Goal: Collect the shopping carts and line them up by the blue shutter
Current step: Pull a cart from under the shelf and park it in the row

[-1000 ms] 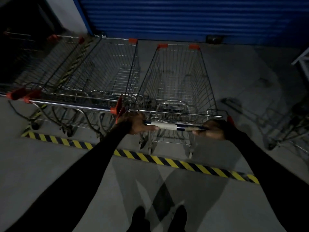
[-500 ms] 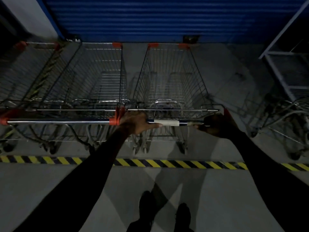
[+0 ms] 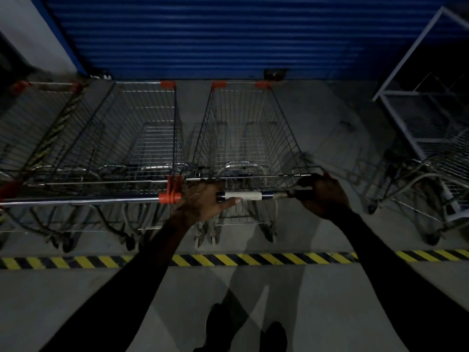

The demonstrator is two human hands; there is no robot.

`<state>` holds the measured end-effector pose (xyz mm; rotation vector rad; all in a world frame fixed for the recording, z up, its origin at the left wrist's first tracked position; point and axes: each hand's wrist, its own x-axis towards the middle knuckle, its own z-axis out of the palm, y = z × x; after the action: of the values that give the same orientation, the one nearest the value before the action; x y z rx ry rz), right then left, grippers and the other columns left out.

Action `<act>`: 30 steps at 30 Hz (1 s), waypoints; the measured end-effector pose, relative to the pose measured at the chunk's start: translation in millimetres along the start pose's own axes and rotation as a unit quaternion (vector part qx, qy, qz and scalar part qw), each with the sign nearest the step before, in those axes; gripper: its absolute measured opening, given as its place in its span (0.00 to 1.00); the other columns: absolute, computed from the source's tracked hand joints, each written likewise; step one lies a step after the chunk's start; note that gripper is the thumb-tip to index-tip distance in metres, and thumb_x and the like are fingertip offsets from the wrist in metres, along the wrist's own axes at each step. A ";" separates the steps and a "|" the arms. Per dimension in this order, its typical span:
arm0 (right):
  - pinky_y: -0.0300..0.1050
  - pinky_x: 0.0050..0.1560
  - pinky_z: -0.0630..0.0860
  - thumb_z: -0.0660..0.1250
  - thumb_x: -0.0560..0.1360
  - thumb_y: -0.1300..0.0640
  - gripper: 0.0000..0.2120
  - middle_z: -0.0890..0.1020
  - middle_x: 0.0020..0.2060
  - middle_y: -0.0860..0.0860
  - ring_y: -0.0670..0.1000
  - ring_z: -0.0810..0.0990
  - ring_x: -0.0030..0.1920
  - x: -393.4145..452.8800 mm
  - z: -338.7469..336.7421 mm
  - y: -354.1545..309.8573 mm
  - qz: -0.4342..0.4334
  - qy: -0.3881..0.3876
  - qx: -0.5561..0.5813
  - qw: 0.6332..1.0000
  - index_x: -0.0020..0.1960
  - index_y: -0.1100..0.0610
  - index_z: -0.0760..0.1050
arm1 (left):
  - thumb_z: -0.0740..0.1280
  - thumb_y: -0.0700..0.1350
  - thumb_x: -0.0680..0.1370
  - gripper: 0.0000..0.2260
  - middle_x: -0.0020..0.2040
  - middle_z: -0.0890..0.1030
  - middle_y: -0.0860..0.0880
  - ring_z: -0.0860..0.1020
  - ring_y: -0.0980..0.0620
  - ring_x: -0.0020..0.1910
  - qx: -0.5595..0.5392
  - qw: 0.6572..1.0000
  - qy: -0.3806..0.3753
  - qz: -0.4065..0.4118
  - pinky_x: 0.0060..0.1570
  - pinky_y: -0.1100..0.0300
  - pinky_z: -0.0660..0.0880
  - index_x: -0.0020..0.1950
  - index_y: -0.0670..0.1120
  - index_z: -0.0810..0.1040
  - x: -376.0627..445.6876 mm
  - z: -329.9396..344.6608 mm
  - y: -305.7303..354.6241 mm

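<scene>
- Your shopping cart (image 3: 243, 138) stands nose-on to the blue shutter (image 3: 228, 34), straight ahead of your fingers, its wire basket running away from them toward the shutter's foot
- The fingers of your left hand (image 3: 203, 204) curl over the handle bar (image 3: 243, 196) at its left end, thumb lying along the underside toward the white sleeve in the middle of the bar
- The fingers of your right hand (image 3: 322, 194) wrap the same bar at its right end, gripping it
- Just left of your left fingers sits the neighbouring cart (image 3: 132, 148), its orange handle cap almost against your knuckles; whether they touch cannot be told
- Further left of that, a third cart (image 3: 38, 128) stands in the same row, blurred and dim
- Well to the right of your right fingers, another cart (image 3: 431, 194) stands at an angle, beside a white metal rack (image 3: 416, 80)
- Below your fingers, on the floor (image 3: 304, 301) nearer to you, a yellow-and-black hazard stripe (image 3: 253, 259) runs across, behind the cart wheels
- Your shoes (image 3: 243, 331) show at the bottom, on your side of the stripe
</scene>
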<state>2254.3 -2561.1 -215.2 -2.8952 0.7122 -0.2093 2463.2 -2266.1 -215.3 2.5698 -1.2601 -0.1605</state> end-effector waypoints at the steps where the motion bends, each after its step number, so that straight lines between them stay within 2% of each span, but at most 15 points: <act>1: 0.61 0.71 0.74 0.68 0.78 0.34 0.26 0.87 0.58 0.55 0.62 0.85 0.61 -0.6 0.7 -3.7 0.006 0.022 0.022 1.000 0.57 0.54 0.87 | 0.57 0.82 0.76 0.36 0.56 0.87 0.53 0.85 0.50 0.56 -0.019 1.000 0.011 -0.005 0.51 0.56 0.79 0.64 0.55 0.83 -2.0 -1.3 0.4; 4: 0.65 0.71 0.75 0.65 0.77 0.40 0.22 0.88 0.54 0.56 0.62 0.86 0.56 -5.9 -0.8 -17.4 0.004 0.075 0.047 0.996 0.55 0.57 0.87 | 0.54 0.84 0.75 0.39 0.60 0.86 0.52 0.84 0.50 0.58 -0.054 0.997 0.056 -0.012 0.56 0.51 0.81 0.63 0.55 0.83 -7.6 -9.7 -0.4; 8: 0.69 0.74 0.70 0.67 0.77 0.43 0.17 0.89 0.53 0.53 0.58 0.88 0.54 -13.5 9.0 -17.3 -0.013 0.115 0.038 0.993 0.55 0.54 0.85 | 0.56 0.79 0.79 0.34 0.59 0.85 0.52 0.83 0.49 0.59 -0.041 0.994 0.095 0.016 0.59 0.50 0.80 0.63 0.53 0.84 -17.1 -11.9 0.3; 11: 0.69 0.77 0.67 0.63 0.78 0.40 0.21 0.89 0.54 0.50 0.54 0.88 0.57 -13.2 9.4 -13.7 -0.020 0.089 0.028 0.995 0.59 0.51 0.86 | 0.56 0.76 0.80 0.33 0.59 0.86 0.50 0.83 0.47 0.60 -0.034 0.995 0.090 0.010 0.59 0.49 0.80 0.64 0.52 0.84 -20.3 -8.0 2.5; 13: 0.66 0.79 0.64 0.62 0.77 0.39 0.21 0.89 0.56 0.49 0.53 0.87 0.60 -14.1 7.4 -15.4 -0.024 0.053 -0.002 0.998 0.60 0.48 0.87 | 0.58 0.74 0.80 0.32 0.59 0.87 0.51 0.83 0.47 0.60 -0.032 0.998 0.056 0.006 0.57 0.51 0.80 0.67 0.52 0.82 -19.9 -4.3 2.7; 15: 0.60 0.79 0.61 0.61 0.77 0.37 0.21 0.88 0.57 0.47 0.53 0.85 0.62 -14.4 7.6 -18.1 -0.009 0.013 -0.008 1.000 0.58 0.46 0.87 | 0.63 0.68 0.80 0.27 0.60 0.87 0.49 0.83 0.44 0.60 -0.026 0.999 0.020 0.009 0.57 0.52 0.79 0.70 0.51 0.81 -18.9 0.7 2.0; 17: 0.60 0.79 0.61 0.58 0.78 0.36 0.21 0.88 0.51 0.46 0.53 0.86 0.57 -10.8 7.7 -21.1 -0.002 0.020 -0.017 1.000 0.52 0.45 0.86 | 0.66 0.63 0.81 0.24 0.60 0.86 0.46 0.83 0.42 0.60 -0.010 1.000 0.013 0.007 0.58 0.51 0.78 0.70 0.49 0.81 -20.8 5.7 0.8; 20: 0.58 0.73 0.66 0.48 0.76 0.31 0.30 0.86 0.46 0.46 0.54 0.86 0.54 -7.7 6.2 -26.1 0.014 -0.010 -0.027 0.999 0.48 0.46 0.85 | 0.55 0.68 0.81 0.29 0.59 0.87 0.48 0.84 0.43 0.59 -0.006 1.000 0.019 -0.004 0.59 0.49 0.77 0.68 0.51 0.82 -22.4 9.5 -5.3; 22: 0.52 0.70 0.63 0.45 0.76 0.30 0.33 0.86 0.47 0.46 0.54 0.85 0.55 -9.7 5.3 -28.2 0.012 -0.023 -0.047 0.999 0.49 0.46 0.84 | 0.53 0.70 0.81 0.30 0.59 0.87 0.50 0.84 0.44 0.60 0.010 1.000 0.019 0.000 0.63 0.48 0.75 0.69 0.53 0.81 -21.4 14.7 -15.0; 24: 0.50 0.73 0.58 0.44 0.78 0.28 0.33 0.85 0.45 0.44 0.51 0.85 0.54 -12.7 3.0 -30.2 0.007 -0.027 -0.077 0.997 0.48 0.46 0.83 | 0.54 0.70 0.82 0.31 0.59 0.87 0.49 0.84 0.43 0.60 0.020 1.000 0.019 0.005 0.63 0.49 0.75 0.69 0.51 0.81 -21.6 16.4 -20.6; 27: 0.57 0.78 0.60 0.37 0.77 0.23 0.39 0.83 0.42 0.43 0.49 0.85 0.51 -17.7 3.8 -35.1 0.010 -0.029 -0.085 0.996 0.44 0.46 0.80 | 0.53 0.71 0.81 0.32 0.57 0.88 0.48 0.84 0.42 0.57 0.028 0.999 0.025 0.010 0.60 0.50 0.76 0.67 0.50 0.83 -25.8 14.8 -23.4; 30: 0.61 0.81 0.55 0.44 0.79 0.27 0.33 0.83 0.41 0.42 0.48 0.85 0.51 -23.0 6.4 -34.5 0.004 -0.020 -0.098 0.995 0.43 0.45 0.80 | 0.51 0.73 0.81 0.35 0.58 0.88 0.47 0.84 0.42 0.60 0.036 0.999 0.020 0.014 0.65 0.49 0.73 0.68 0.50 0.82 -29.0 14.2 -25.1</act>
<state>2250.7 -2519.4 -217.5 -3.0710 0.7783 -0.0846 2461.4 -2231.4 -236.7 2.6009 -1.3096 -0.0580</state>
